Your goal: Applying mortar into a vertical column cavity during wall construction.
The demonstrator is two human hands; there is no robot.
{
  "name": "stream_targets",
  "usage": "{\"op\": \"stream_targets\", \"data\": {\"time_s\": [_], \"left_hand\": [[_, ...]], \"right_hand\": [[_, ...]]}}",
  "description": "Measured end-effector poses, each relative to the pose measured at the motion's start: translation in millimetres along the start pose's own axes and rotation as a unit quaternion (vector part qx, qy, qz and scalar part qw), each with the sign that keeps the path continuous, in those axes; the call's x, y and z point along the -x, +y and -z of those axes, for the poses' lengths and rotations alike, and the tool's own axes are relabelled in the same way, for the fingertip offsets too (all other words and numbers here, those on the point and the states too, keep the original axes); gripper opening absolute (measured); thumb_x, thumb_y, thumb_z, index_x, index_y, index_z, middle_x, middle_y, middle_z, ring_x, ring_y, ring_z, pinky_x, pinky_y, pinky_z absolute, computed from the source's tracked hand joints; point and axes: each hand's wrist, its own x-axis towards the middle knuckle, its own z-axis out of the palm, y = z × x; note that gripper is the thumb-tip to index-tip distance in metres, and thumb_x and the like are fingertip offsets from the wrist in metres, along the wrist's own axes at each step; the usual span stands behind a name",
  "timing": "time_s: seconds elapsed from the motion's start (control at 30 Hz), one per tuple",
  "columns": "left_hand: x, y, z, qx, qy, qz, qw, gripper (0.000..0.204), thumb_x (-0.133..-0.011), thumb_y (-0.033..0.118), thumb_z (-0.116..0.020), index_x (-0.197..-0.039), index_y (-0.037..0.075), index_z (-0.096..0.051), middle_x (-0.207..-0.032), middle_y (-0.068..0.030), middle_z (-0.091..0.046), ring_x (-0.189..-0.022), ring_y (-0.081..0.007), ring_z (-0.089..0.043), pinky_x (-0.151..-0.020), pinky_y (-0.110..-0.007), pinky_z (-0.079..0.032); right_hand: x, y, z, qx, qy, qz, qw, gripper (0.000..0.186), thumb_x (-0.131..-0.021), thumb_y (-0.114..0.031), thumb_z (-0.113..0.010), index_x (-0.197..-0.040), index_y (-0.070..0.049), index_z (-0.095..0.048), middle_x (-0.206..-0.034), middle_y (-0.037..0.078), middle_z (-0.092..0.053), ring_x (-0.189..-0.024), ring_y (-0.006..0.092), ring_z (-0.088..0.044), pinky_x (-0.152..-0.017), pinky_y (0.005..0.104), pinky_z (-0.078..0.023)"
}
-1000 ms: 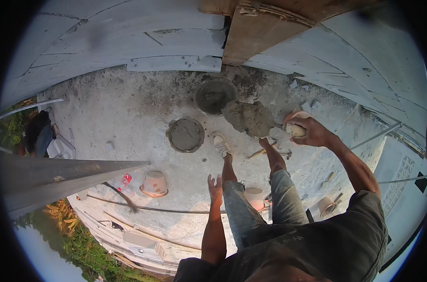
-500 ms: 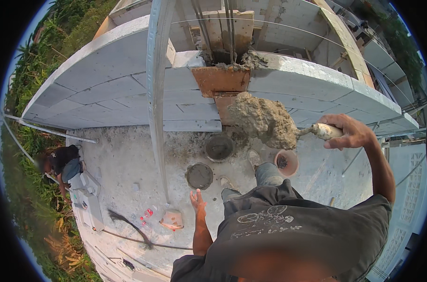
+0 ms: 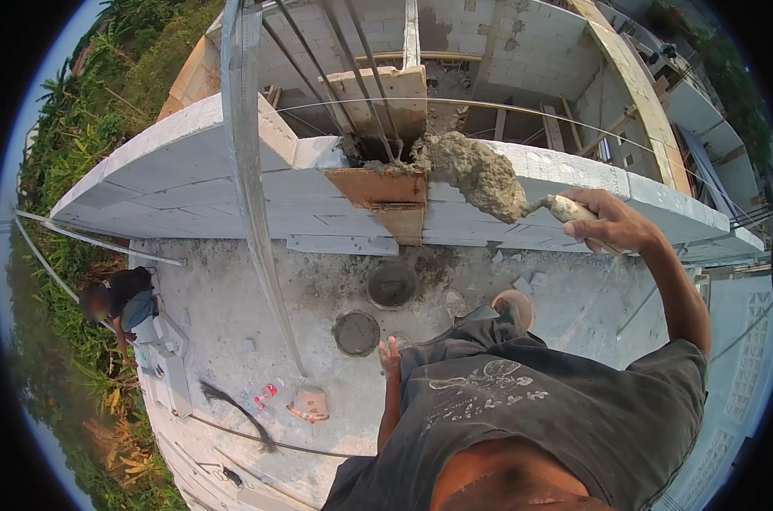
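Head view: the right hand (image 3: 609, 223) is closed around the handle of a trowel (image 3: 565, 209); its blade, extending leftward from that hand, carries a heap of grey mortar (image 3: 480, 179). Left of this heap are the plywood formwork (image 3: 376, 188) and upright rebar (image 3: 368, 85). The left hand (image 3: 390, 358), fingers extended, grips nothing; beside it on the left is a mortar-filled bucket (image 3: 357, 333), with another bucket (image 3: 392, 284) farther ahead.

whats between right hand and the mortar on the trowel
In the head view, the front of the pale handle, then the thin neck, lie between the right hand and the mortar.
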Motion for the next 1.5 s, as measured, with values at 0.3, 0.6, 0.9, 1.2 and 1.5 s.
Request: {"op": "stream_targets", "data": {"time_s": [0.3,0.6,0.9,1.2,1.5], "left_hand": [[25.0,73.9,8.4,0.136,0.032,0.141,0.98,0.09,-0.088,0.065,-0.058,-0.154,0.02,-0.019,-0.15,-0.006,-0.036,-0.123,-0.0294,-0.045,-0.086,-0.046,-0.049],[-6.6,10.3,-8.7,0.083,-0.006,0.14,0.987,0.087,-0.087,0.067,-0.059,-0.153,0.025,-0.021,-0.147,-0.0069,-0.039,-0.119,-0.034,-0.047,-0.088,-0.053,-0.048],[28.7,71.6,-16.9,0.12,0.021,0.174,0.977,0.082,-0.089,0.064,-0.057,-0.153,0.026,-0.022,-0.15,-0.0075,-0.038,-0.125,-0.0325,-0.047,-0.084,-0.046,-0.05],[36.0,24.5,-2.4,0.131,0.058,0.223,0.964,0.084,-0.088,0.067,-0.058,-0.153,0.026,-0.024,-0.151,-0.0087,-0.036,-0.125,-0.0322,-0.048,-0.086,-0.05,-0.052],[36.3,10.3,-8.7,0.207,0.068,0.215,0.952,0.084,-0.087,0.066,-0.06,-0.152,0.024,-0.025,-0.149,-0.0084,-0.037,-0.124,-0.0305,-0.048,-0.089,-0.05,-0.049]], "right_hand": [[-35.4,-31.7,31.5,0.021,0.098,0.115,0.988,0.06,-0.088,-0.044,-0.069,-0.123,0.003,-0.056,-0.073,0.003,-0.058,-0.053,0.008,-0.053,-0.049,0.0244,-0.043],[-26.6,-27.5,25.7,0.03,0.094,0.078,0.992,0.07,-0.086,-0.045,-0.072,-0.131,0.004,-0.05,-0.074,0.004,-0.058,-0.055,0.009,-0.055,-0.047,0.0237,-0.043],[-35.8,-23.1,23.2,0.106,0.032,0.03,0.993,0.067,-0.088,-0.04,-0.07,-0.134,0.004,-0.05,-0.072,0.007,-0.062,-0.055,0.0126,-0.058,-0.05,0.0278,-0.047],[-74.7,-116.1,32.3,0.217,-0.066,-0.047,0.973,0.048,-0.092,-0.036,-0.064,-0.125,-0.001,-0.058,-0.075,0.008,-0.065,-0.052,0.0124,-0.059,-0.048,0.0264,-0.049],[-129.2,-210.1,2.0,0.355,-0.114,-0.105,0.922,0.027,-0.093,-0.028,-0.056,-0.097,-0.002,-0.062,-0.079,0.009,-0.065,-0.058,0.0159,-0.064,-0.047,0.0295,-0.051]]}}
